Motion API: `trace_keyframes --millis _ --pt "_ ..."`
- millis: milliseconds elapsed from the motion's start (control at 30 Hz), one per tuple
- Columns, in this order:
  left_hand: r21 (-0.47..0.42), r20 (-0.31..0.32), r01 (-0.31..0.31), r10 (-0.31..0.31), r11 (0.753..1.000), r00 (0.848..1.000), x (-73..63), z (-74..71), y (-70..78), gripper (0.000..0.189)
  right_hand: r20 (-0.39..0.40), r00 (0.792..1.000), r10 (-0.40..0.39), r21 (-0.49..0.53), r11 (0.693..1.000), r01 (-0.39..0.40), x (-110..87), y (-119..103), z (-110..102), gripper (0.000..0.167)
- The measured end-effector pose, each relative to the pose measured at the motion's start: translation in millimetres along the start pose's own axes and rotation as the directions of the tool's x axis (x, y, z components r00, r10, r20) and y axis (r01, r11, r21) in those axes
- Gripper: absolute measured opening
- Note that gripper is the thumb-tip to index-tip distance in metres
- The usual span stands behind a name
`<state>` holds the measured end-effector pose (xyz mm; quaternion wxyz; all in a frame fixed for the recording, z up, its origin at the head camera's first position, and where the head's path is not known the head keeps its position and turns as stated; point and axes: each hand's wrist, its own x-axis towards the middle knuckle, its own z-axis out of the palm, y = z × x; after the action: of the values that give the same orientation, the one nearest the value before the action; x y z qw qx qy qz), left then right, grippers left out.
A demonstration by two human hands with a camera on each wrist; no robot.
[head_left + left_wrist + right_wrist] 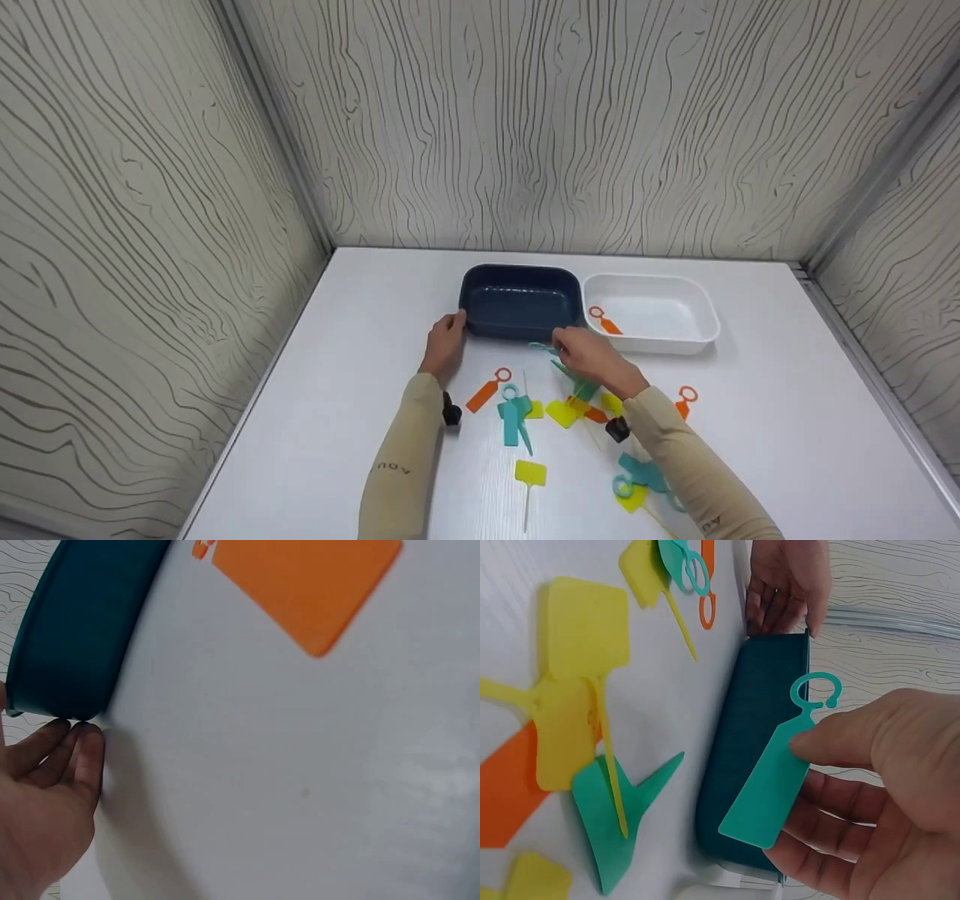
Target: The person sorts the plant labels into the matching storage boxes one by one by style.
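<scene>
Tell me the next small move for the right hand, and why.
Probably carry the flat, ringed, teal plastic-looking tag over the near rim of the dark blue rectangular tray and release it: the right hand pinches the tag beside that rim, while the left hand touches the tray's left end.

Left sleeve [401, 439]: short row of dark letters [391, 468] across the tan forearm in my head view. I'm getting something like A, O or Q, and U, but can't swear to the order or which way up it reads.
Right sleeve [694, 457]: more dark lettering [711, 523] low on the forearm, near the bottom edge. One looks like an A to me, the rest is too small to make out.
Wrist feeds: nothing I can read, tbh.
</scene>
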<state>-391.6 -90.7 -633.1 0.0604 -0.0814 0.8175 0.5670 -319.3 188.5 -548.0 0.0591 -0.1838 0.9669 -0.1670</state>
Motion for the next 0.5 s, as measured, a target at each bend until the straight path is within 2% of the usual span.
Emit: trace_keyframes --millis 267,500 --pt "-0.001 -0.004 -0.003 0.003 1.0 1.0 -1.8 -0.3 0.9 0.066 -0.104 0.989 -0.1 -0.03 0.995 0.098 -4.3 16 -15 0.007" --pt "0.003 -0.005 -0.015 0.015 1.0 1.0 -2.4 -0.4 2.8 0.065 -0.133 0.989 -0.063 -0.039 0.998 0.058 -8.2 32 -33 0.01"
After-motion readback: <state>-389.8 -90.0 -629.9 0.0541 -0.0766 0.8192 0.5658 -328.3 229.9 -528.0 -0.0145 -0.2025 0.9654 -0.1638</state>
